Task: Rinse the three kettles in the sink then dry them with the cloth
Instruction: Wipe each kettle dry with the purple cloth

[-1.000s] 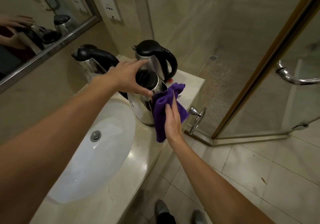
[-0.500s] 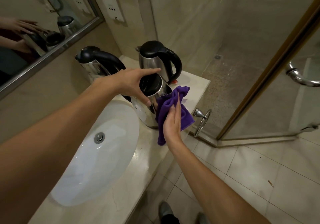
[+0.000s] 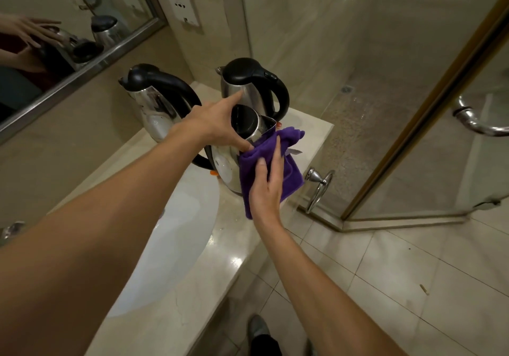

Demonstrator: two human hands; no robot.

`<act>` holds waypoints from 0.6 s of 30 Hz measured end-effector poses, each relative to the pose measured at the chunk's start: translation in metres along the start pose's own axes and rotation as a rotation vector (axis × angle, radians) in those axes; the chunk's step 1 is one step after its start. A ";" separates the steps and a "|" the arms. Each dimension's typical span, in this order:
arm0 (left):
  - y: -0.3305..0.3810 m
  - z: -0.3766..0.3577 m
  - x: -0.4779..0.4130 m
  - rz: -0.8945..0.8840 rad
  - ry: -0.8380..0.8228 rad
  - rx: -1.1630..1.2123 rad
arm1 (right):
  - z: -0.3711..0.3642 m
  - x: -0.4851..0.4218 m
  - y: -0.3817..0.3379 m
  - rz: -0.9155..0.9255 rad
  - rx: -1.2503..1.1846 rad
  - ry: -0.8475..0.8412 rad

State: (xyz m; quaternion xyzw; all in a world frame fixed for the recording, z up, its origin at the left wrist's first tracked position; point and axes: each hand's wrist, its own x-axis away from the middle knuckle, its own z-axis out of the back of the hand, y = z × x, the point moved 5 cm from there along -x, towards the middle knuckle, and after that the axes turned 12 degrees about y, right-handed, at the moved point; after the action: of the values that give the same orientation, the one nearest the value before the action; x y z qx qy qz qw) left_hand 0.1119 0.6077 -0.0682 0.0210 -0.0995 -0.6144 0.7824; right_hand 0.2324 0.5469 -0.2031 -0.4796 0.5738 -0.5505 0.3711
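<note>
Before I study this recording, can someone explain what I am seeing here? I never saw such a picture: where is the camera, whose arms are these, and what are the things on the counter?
No machine is here. One wide-angle camera sits on a person's head and looks forward and down, so both bare arms reach into the picture from below.

On the pale stone counter, beside the white oval sink, stand three steel kettles with black handles. The nearest steel kettle is the one being dried. The left hand steadies its black top in a loose grip. The right hand presses a purple cloth flat against its side. The back-left kettle and back-right kettle stand untouched behind it.

The mirror at upper left repeats the hands and kettles. The glass shower door is at right.
</note>
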 end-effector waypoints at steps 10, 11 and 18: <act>0.008 -0.008 0.005 0.231 0.050 -0.014 | -0.004 -0.047 0.012 -0.250 0.064 -0.021; 0.008 -0.008 0.004 0.233 0.046 -0.016 | -0.002 -0.039 0.008 -0.191 0.039 -0.020; 0.011 -0.007 0.008 0.248 0.031 -0.025 | -0.009 0.001 0.008 -0.049 0.005 0.060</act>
State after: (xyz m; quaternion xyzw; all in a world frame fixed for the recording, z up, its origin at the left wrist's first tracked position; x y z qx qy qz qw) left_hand 0.1259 0.6020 -0.0723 0.0083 -0.0818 -0.5139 0.8539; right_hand 0.2220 0.5479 -0.2095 -0.4755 0.5714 -0.5751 0.3414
